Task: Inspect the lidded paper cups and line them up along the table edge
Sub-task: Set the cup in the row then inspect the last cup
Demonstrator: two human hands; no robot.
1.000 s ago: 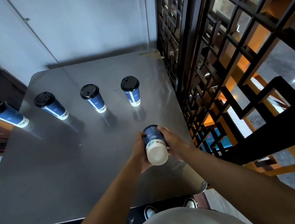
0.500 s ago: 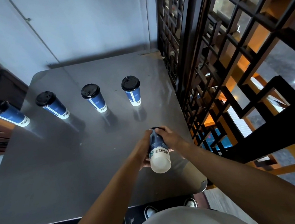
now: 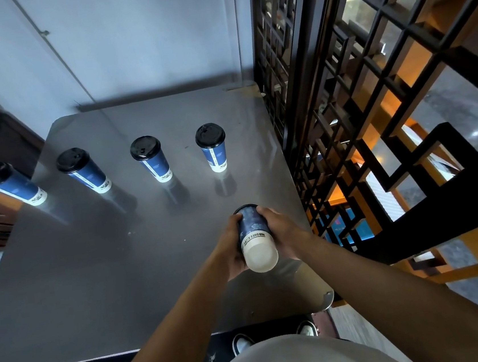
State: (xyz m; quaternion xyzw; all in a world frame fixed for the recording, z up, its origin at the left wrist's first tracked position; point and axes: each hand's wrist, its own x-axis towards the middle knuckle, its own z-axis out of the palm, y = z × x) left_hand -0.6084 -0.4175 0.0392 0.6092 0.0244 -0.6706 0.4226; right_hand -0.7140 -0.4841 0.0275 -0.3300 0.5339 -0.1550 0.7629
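Observation:
I hold a blue paper cup point(image 3: 254, 238) tipped over above the near right part of the steel table point(image 3: 99, 271), its white bottom facing me and its black lid pointing away. My left hand point(image 3: 232, 248) grips its left side and my right hand point(image 3: 285, 230) grips its right side. Several more blue cups with black lids stand upright in a row across the table's far half: one at the left edge point(image 3: 11, 184), then a second cup point(image 3: 83, 170), a third cup point(image 3: 150, 158) and the rightmost cup point(image 3: 212, 146).
A dark wooden lattice screen point(image 3: 343, 115) runs along the table's right side. A pale wall point(image 3: 126, 39) stands behind the table. Dark floor tiles and my shoes point(image 3: 244, 341) show below the near edge.
The cup in my hands has turned slightly and my fingers have shifted on it. The standing cups have not moved.

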